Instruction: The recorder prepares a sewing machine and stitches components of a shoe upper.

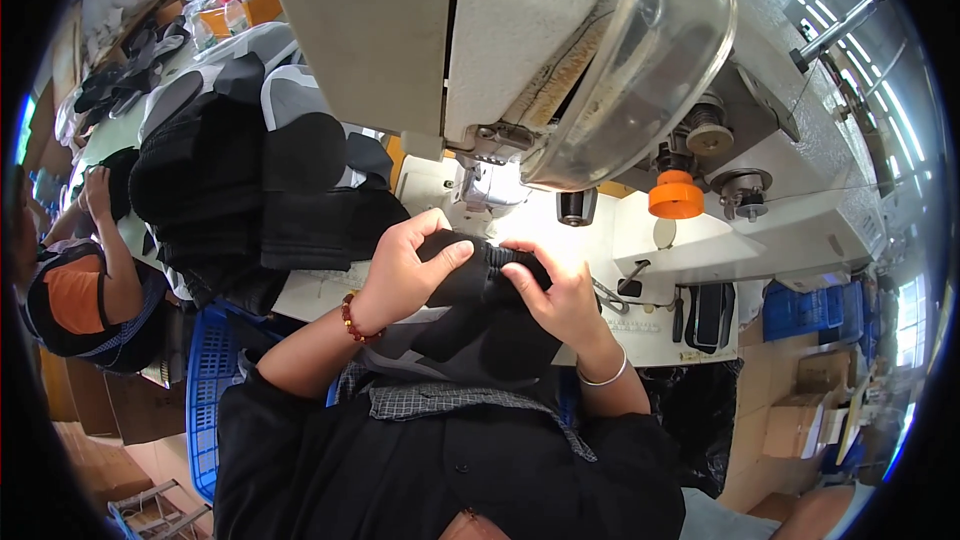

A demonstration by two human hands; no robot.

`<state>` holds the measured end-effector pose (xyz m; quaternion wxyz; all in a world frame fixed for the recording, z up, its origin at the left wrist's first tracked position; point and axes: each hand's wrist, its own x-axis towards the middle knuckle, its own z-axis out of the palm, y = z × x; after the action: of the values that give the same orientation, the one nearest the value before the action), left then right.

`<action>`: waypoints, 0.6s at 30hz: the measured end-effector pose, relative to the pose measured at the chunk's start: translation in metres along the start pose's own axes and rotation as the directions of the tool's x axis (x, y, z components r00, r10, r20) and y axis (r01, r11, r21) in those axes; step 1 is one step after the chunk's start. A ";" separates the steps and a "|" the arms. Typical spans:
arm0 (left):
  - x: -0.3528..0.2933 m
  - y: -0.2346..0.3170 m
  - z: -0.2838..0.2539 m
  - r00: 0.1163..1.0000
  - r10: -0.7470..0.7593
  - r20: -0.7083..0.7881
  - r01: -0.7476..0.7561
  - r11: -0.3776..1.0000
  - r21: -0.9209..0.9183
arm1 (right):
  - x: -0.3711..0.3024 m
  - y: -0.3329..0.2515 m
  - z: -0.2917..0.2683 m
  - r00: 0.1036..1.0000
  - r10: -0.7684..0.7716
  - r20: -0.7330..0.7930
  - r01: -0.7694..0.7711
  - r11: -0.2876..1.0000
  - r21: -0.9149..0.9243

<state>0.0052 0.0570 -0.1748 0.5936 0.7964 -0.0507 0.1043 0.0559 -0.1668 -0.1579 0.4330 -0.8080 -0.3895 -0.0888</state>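
Observation:
My left hand (410, 265) pinches the upper edge of a black and grey fabric piece (495, 335), thumb on top. On the other side, my right hand (555, 295) grips the same edge, its thumb close to a ribbed, gathered strip between both hands. The rest of the fabric hangs toward my lap, over a checked cloth (440, 402). Just beyond my fingers stands a sewing machine (375, 50) with a lit needle area (490, 185). Fingers under the fabric are partly hidden.
A big pile of black and grey fabric pieces (215, 170) lies to the left, above a blue basket (203, 390). An orange knob (677, 196) juts from the machine. Right of my hands lies a phone (711, 317). Another person (90, 280) works at far left.

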 end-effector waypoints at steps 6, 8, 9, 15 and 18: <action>0.008 0.004 -0.011 0.902 -0.254 0.349 0.396 0.806 -0.439 | 0.000 0.003 -0.001 0.993 -0.116 0.031 0.120 0.979 -0.164; 0.008 0.000 -0.011 0.859 -0.304 0.413 0.498 0.686 -0.530 | 0.001 0.004 -0.002 0.991 -0.124 0.054 0.131 0.980 -0.147; 0.007 0.000 -0.011 0.808 -0.337 0.483 0.586 0.543 -0.601 | 0.001 0.006 -0.001 0.990 -0.119 0.076 0.129 0.983 -0.133; 0.011 0.028 -0.012 0.691 -0.483 0.538 0.711 0.320 -0.626 | 0.000 0.011 -0.001 0.991 -0.078 0.108 0.087 0.993 -0.083; 0.011 0.023 -0.013 0.636 -0.499 0.589 0.758 0.261 -0.598 | 0.003 0.011 -0.004 0.990 -0.034 0.138 0.042 0.998 -0.053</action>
<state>0.0099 0.0634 -0.1473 0.8614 0.3868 0.1489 -0.2937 0.0663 -0.1714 -0.1609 0.3807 -0.8165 -0.4309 -0.0523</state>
